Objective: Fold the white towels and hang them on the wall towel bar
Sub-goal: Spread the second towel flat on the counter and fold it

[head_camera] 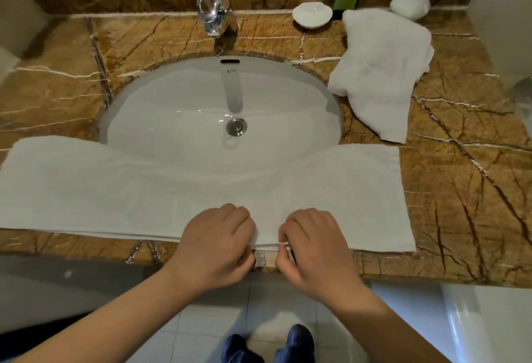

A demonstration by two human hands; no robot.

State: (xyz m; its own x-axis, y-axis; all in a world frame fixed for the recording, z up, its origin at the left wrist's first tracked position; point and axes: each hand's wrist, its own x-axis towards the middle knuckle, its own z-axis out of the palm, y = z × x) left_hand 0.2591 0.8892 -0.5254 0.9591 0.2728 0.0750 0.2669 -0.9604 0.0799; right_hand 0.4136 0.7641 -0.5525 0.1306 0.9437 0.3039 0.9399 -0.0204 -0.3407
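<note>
Your blue shoes (299, 341) stand on the tiled floor (201, 319). Your left hand (216, 244) and right hand (313, 247), close together, each pinch the near edge of the long towel (86, 190) spread along the counter (460, 190) front, overlapping the sink (201, 103). A second towel (383, 69) lies rumpled beyond, right of the sink.

Bare counter (460, 190) right, crumpled towel (383, 71), dish (312, 14), faucet (214, 8) crowd rear.
</note>
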